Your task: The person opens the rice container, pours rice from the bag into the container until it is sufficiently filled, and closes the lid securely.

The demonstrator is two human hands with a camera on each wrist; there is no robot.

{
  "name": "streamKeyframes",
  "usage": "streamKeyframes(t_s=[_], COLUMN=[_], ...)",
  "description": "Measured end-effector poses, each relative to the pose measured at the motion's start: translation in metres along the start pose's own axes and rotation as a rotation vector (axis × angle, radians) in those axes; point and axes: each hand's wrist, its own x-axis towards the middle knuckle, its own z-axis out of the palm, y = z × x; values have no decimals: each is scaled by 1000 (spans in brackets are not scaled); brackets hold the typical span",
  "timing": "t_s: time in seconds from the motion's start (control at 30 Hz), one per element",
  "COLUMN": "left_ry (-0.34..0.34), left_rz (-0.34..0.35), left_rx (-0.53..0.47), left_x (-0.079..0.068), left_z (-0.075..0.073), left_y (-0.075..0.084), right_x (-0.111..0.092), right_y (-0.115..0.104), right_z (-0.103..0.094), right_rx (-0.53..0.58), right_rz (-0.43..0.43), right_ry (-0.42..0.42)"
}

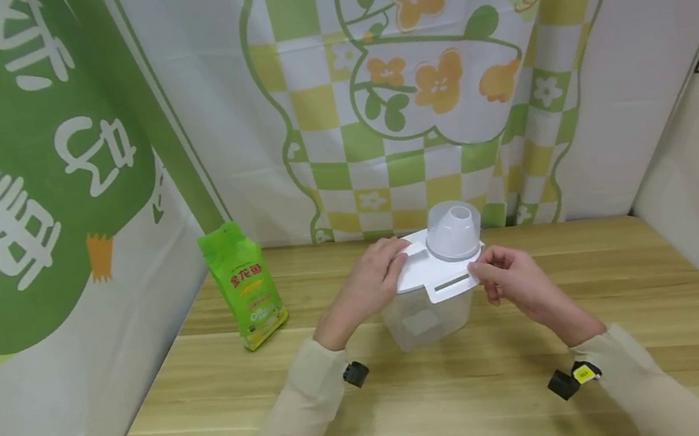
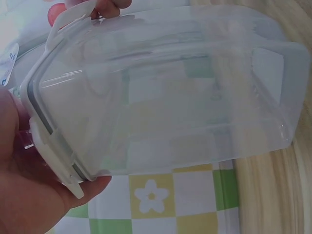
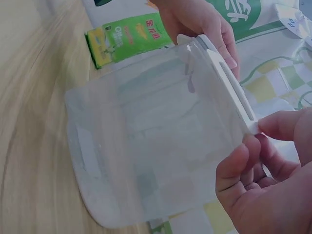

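Note:
A clear plastic storage container (image 1: 428,325) with a white lid (image 1: 417,274) stands upright on the wooden table. On the lid sits a clear measuring cup (image 1: 440,237) over a white cone. My left hand (image 1: 369,281) grips the lid's left edge; in the left wrist view its fingers curl round the side latch (image 2: 51,153). At the front, a slotted white latch (image 1: 436,294) sticks outward. My right hand (image 1: 521,283) pinches the right end of this latch between thumb and fingertips, close up in the right wrist view. The container's walls are see-through and show no contents.
A green and yellow food bag (image 1: 245,287) stands upright to the left of the container. Printed curtains (image 1: 329,104) hang behind and along both sides of the table (image 1: 384,414). Both wrists wear small black cameras.

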Motion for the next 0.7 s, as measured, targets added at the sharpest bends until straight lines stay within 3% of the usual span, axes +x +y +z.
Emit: streamKeyframes(t_s=[0.23,0.5,0.7], left_ry=[-71,-109,-94], left_rz=[-27,-10,29], left_rx=[-4,-12,-16], left_x=[2,2,0], left_z=[-7,-9,-11], left_y=[5,1,-2], right_x=[-2,-3,-2], right_y=[-4,-2,0], right_z=[-5,-19,-24], right_rx=[-130,-88,-82], right_rz=[-103,-138,-122], right_ry=[39,133,134])
